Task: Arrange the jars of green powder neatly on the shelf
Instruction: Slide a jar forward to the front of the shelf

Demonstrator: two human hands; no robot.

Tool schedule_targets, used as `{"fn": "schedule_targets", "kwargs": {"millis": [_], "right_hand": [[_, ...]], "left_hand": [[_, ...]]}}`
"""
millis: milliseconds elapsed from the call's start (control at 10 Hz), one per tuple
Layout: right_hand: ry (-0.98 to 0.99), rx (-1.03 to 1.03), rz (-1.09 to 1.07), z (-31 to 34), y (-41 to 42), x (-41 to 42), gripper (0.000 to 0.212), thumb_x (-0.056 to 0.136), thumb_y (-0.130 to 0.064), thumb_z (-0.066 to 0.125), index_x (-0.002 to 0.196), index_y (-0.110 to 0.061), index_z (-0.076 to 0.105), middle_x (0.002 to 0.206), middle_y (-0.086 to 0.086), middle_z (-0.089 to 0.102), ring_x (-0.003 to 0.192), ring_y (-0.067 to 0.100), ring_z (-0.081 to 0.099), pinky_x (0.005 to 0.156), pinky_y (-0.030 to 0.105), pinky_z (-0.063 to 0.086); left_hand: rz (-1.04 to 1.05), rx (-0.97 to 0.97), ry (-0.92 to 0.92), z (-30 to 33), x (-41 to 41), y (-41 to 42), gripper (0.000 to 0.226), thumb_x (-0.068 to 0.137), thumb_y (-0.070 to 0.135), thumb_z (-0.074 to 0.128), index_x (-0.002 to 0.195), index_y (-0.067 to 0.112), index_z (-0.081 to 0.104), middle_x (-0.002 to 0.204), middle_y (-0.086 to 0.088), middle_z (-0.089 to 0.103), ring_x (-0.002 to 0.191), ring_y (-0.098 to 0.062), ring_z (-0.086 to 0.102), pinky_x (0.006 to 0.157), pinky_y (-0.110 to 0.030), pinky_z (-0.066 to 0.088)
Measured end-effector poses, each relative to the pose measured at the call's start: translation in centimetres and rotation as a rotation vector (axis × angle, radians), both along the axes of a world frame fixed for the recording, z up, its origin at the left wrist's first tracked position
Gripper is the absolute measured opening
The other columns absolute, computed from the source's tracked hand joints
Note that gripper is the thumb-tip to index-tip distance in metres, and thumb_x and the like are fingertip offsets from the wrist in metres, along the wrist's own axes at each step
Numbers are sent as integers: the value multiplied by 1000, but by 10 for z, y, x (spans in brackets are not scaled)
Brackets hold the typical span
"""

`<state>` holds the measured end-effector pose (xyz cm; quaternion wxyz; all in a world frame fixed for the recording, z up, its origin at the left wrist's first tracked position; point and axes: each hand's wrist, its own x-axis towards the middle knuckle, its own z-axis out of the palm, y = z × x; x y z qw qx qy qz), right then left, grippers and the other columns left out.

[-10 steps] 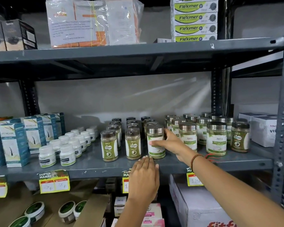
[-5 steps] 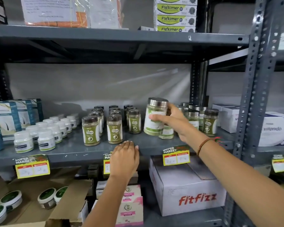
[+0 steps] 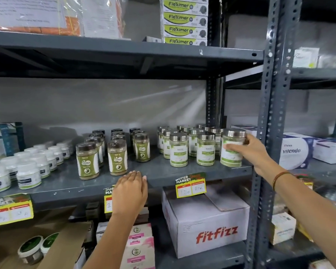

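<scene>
Your right hand (image 3: 248,150) grips the jar (image 3: 232,148); left hand (image 3: 130,191) lies flat on the shelf (image 3: 163,171) edge. Set it level with the 2 front jars (image 3: 192,150).

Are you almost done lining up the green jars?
Partly. Done: two silver-lidded jars stand upright along the front of the shelf, with more rows behind. In hand: the right hand grips a third jar at the right end of that row. The left hand rests on the shelf edge. Left: the brown-lidded jars look uneven, with the third one set further back.
</scene>
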<state>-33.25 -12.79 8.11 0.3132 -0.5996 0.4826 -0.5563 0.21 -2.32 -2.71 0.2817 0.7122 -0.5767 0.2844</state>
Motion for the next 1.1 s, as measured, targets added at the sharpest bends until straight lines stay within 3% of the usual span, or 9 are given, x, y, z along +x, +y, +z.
{"fn": "schedule_targets", "kwargs": {"millis": [100, 200, 400, 600, 800, 1100], "right_hand": [[39, 5, -43, -9, -7, -1, 46, 68, -20, 88, 105, -22, 60, 102, 0, 68, 89, 15, 63, 80, 28, 47], [77, 11, -78, -14, -14, 0, 46, 66, -24, 89, 102, -24, 61, 100, -2, 68, 97, 19, 64, 86, 34, 52], [130, 17, -107, -21, -26, 3, 60, 61, -31, 91, 112, -18, 63, 106, 0, 70, 100, 21, 65, 87, 37, 54], [140, 11, -137, -24, -30, 5, 91, 39, -53, 87, 119, -20, 60, 112, 1, 72, 103, 23, 67, 91, 44, 56], [168, -11, -161, -25, -31, 10, 89, 55, -41, 93, 129, -15, 52, 123, 7, 68, 111, 27, 65, 92, 42, 54], [277, -113, -160, -22, -24, 7, 86, 60, -48, 89, 129, -17, 48, 115, -2, 62, 101, 17, 59, 91, 41, 52]], "left_hand": [[4, -9, 0, 0, -1, 1, 45, 91, 33, 38, 101, 3, 70, 101, -13, 70, 97, -27, 64, 89, -38, 47], [3, -17, 9, 1, -2, 3, 44, 90, 33, 39, 100, 4, 70, 100, -12, 71, 96, -26, 65, 88, -38, 47], [-8, -13, 26, 1, -2, 2, 46, 91, 35, 36, 102, 5, 70, 102, -11, 70, 98, -25, 64, 89, -38, 47], [0, -10, 33, 2, -3, 4, 45, 91, 35, 37, 102, 6, 70, 102, -11, 70, 98, -24, 64, 88, -38, 47], [15, 2, 36, 3, -4, 6, 46, 91, 37, 36, 103, 7, 70, 103, -10, 70, 99, -24, 64, 89, -38, 46], [19, 3, 43, 5, -7, 9, 42, 90, 34, 42, 101, 7, 71, 101, -10, 71, 96, -24, 65, 87, -38, 48]]}}
